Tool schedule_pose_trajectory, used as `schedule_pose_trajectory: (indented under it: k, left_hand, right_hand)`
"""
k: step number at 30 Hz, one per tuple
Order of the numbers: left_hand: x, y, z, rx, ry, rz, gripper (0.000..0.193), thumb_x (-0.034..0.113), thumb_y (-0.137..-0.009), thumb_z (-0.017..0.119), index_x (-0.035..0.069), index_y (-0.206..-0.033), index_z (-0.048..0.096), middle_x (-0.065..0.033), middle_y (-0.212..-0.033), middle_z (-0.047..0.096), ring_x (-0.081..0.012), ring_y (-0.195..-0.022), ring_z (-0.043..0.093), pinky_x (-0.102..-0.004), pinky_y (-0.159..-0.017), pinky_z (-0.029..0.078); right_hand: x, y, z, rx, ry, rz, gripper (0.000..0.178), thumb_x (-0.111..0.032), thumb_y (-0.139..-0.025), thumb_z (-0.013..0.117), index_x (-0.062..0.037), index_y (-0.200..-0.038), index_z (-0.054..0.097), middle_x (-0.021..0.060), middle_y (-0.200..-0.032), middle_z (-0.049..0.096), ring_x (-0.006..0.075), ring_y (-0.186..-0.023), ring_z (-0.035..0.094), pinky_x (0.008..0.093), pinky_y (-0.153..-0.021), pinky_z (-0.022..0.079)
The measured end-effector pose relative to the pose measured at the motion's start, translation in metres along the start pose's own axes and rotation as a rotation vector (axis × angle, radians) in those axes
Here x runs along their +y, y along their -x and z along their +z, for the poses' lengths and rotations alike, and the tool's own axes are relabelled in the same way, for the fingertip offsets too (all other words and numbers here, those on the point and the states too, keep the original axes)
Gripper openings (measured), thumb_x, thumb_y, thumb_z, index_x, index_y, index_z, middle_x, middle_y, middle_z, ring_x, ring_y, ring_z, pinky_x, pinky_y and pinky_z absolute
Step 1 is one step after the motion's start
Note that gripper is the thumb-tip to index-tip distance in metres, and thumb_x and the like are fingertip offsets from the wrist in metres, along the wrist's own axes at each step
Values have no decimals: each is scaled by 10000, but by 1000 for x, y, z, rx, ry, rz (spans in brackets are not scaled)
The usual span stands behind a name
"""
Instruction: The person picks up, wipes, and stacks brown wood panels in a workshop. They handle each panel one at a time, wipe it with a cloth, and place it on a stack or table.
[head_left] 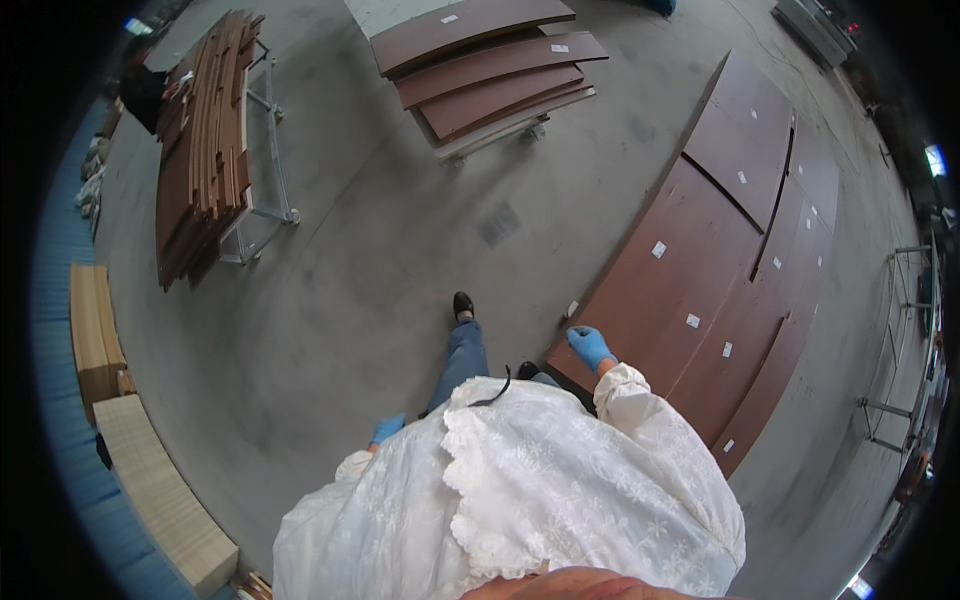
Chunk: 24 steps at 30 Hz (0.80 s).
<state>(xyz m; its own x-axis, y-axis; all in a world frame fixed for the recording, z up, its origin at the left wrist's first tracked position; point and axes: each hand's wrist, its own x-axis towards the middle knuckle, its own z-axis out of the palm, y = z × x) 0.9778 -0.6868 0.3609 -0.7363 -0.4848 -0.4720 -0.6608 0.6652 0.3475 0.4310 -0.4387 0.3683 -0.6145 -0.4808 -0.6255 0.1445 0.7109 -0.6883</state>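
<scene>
My right hand (590, 346), in a blue glove, is over the near left corner of a stack of brown panels (640, 290). Its fingers are curled; whether something small is between them is hidden. Just beyond the fingertips, at the panel edge, is a small whitish piece (571, 310); I cannot tell whether the hand touches it. Low beside my left leg hangs my left hand (387, 428), also blue-gloved, its fingers too small and partly hidden to read. Small white labels (659, 250) are stuck on several panels.
Ahead, a wheeled trolley (452, 158) carries curved brown boards (500, 95). At far left, narrow brown strips (205, 130) lie on a metal-frame cart (270, 120), with a person (145, 95) behind it. Pale wooden stacks (165, 490) line the left side; metal racks (890, 405) stand right.
</scene>
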Motion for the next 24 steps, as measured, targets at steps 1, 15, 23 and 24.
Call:
schedule_pose_trajectory:
  k: [1, 15, 23, 24]
  left_hand:
    - [-13, -30, -17, 32, -104, 106, 304, 328, -927, 621, 53, -800, 645, -90, -719, 655, -224, -635, 622, -442, -568, 486]
    - [-58, -606, -355, 285, 731, -429, 336, 294, -883, 705, 10, -1057, 748, -116, -1040, 764, -222, -951, 691, -373, -873, 533]
    - [-54, -828, -412, 256, 883, -508, 489, 438, -888, 744, 130, -1258, 659, -22, -1106, 651, -190, -969, 601, -401, -787, 518]
    - [-55, -845, -417, 238, 879, -538, 520, 449, -890, 742, 133, -1291, 639, -30, -1158, 637, -198, -1014, 589, -414, -818, 514]
  right_hand:
    - [-7, -15, 4, 76, 112, -5, 339, -291, -939, 634, 0, -1067, 754, 92, -908, 738, 173, -834, 666, 343, -788, 539]
    - [-109, -98, 70, 39, -159, 455, 282, -275, -926, 685, -16, -1010, 760, 47, -851, 730, 155, -744, 641, 329, -699, 522]
    - [-197, -224, 30, 141, -43, 493, 376, -305, -936, 670, -21, -1176, 733, 89, -1041, 760, 192, -924, 699, 332, -832, 553]
    - [-209, -240, 32, 218, -77, 473, 344, -291, -939, 679, -17, -1134, 749, 72, -988, 767, 169, -879, 697, 319, -797, 553]
